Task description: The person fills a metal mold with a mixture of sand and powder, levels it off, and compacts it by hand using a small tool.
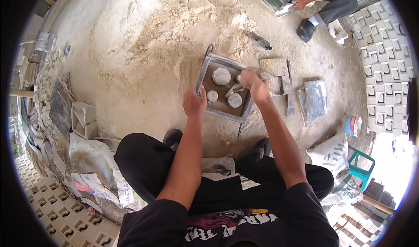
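Dirt pile [174, 39] beyond grey frame [223, 115] on floor [139, 116]. Far right: 1 bucket [352, 125], 1 green stool [358, 171]. Inside frame: 3 round lumps [221, 76] show; right hand [254, 82] hides part. Hands apart: left hand [195, 102] clamped on frame; right's grip blurred, can't tell.

Tray [224, 115] lying on floor [150, 118] at frame centre, three discs [221, 76] sitting inside: one upper, one lower left, one lower right. Powder heap [168, 31] spreading above tray. Panels [316, 99] lying right of tray; bucket [352, 125] standing farther right, stool [370, 165] below bucket. Block [84, 119] sitting at left, sack [89, 155] lying just below.
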A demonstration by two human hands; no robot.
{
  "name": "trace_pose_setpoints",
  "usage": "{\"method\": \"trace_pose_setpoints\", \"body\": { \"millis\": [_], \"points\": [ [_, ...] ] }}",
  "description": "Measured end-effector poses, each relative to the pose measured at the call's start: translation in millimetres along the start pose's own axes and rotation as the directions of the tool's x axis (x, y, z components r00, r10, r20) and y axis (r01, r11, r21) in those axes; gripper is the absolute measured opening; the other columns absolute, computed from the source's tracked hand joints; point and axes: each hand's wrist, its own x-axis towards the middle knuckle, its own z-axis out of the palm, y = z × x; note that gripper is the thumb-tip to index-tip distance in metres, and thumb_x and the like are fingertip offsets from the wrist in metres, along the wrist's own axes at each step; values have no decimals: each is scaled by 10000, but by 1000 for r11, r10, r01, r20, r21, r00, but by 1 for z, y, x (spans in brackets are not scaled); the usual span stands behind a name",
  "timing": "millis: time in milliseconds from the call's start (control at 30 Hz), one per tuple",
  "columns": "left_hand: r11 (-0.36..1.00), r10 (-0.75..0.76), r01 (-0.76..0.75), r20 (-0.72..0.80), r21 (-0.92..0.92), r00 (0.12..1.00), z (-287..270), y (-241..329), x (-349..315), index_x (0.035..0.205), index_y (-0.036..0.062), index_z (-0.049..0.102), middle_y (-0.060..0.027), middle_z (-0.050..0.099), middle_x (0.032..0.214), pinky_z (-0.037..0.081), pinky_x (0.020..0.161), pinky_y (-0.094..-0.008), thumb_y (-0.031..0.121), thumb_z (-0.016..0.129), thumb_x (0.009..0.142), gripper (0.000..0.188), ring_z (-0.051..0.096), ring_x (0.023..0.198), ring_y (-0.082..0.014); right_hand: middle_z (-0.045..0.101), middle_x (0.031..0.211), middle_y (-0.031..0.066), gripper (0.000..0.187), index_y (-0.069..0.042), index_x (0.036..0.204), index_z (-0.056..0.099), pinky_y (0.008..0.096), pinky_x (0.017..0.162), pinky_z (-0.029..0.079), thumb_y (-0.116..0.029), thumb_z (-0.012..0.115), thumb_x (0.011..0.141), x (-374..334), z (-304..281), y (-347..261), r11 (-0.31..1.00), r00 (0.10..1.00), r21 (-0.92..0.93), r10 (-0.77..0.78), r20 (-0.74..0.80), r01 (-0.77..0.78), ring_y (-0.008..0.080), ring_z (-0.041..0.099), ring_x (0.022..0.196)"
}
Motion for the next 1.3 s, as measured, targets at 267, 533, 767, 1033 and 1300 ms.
{"method": "trace_pose_setpoints", "body": {
  "millis": [267, 533, 767, 1033, 1300],
  "points": [
    [999, -34, 34, 48, -18, 998, -3, -2, 1, 1076, -4, 623, -225, 639, 1021, 455, 870, -471, 465, 423, 941, 527, 588, 1000, -383, 323, 531, -39, 353, -90, 541, 336, 300, 444, 205, -32, 473, 860, -2, 25, -17, 978, 999, -206, 29, -18, -32, 69, 260, 478],
    [999, -50, 51, 56, -16, 997, -9, 4, -2, 1086, -21, 618, -226, 639, 1031, 450, 883, -468, 462, 428, 942, 538, 590, 1003, -384, 458, 572, -26, 292, -25, 584, 481, 251, 486, 301, -72, 591, 851, -8, 25, -14, 965, 976, -164, 213, 44, -203, 52, 389, 548],
    [999, 16, -16, -6, -49, 1000, 0, -3, -1, 1044, -2, 622, -208, 641, 996, 468, 844, -481, 430, 436, 939, 481, 582, 995, -377, 398, 560, -52, 307, -46, 582, 432, 261, 476, 260, -48, 548, 866, -27, 34, -2, 970, 998, -238, -41, 38, 49, 43, 334, 543],
    [990, 87, -85, 15, -116, 996, 9, -14, 0, 1063, -20, 610, -251, 635, 982, 464, 815, -513, 389, 368, 960, 486, 592, 917, -433, 431, 568, -66, 291, -67, 580, 498, 246, 464, 281, -46, 576, 860, -9, 39, 5, 994, 990, -112, -8, -143, -9, 34, 365, 528],
    [831, -51, 161, 215, -532, 975, 16, -18, 10, 1030, -43, 638, -248, 645, 996, 436, 875, -447, 316, 285, 953, 509, 575, 981, -430, 471, 618, -62, 221, -24, 672, 565, 247, 520, 339, -110, 622, 867, -32, 49, 25, 994, 931, -107, -61, -359, 24, 33, 394, 594]
  ]
}}
